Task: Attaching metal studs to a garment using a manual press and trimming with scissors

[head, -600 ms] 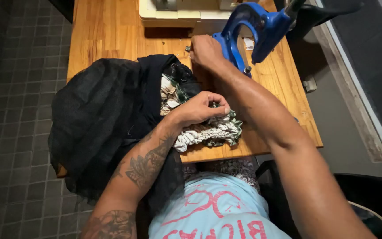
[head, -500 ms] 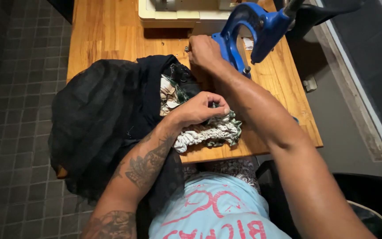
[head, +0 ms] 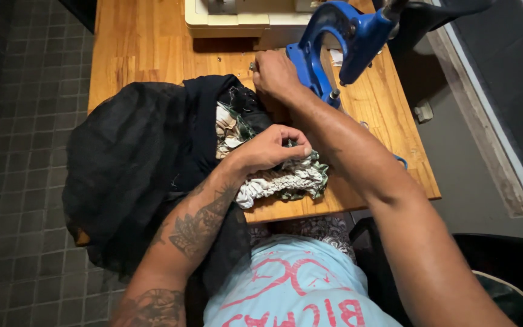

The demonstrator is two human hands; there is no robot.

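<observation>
Wooden table (head: 152, 42): your work surface, plank top, dark tiled floor (head: 13, 121) to its left.

Black mesh fabric (head: 128, 169): large heap covering the table's left near corner and hanging over the near edge toward your lap.

Cream sewing machine (head: 243, 18): sits at the far edge, centre.

Blue hand press (head: 346, 42): stands right of centre, its arched frame toward the far right of the table.

Ruffled white-and-green fabric (head: 286, 178): bunched at the near edge, centre, touching the black heap.

Your right hand (head: 276, 75): fingers curled shut at the base of the blue hand press, beside the dark cloth; what it grips you cannot tell from this view.

Your left hand (head: 270, 148): fingertips pinched together on the top of the ruffled white-and-green fabric, forearm lying across the black mesh.
</observation>
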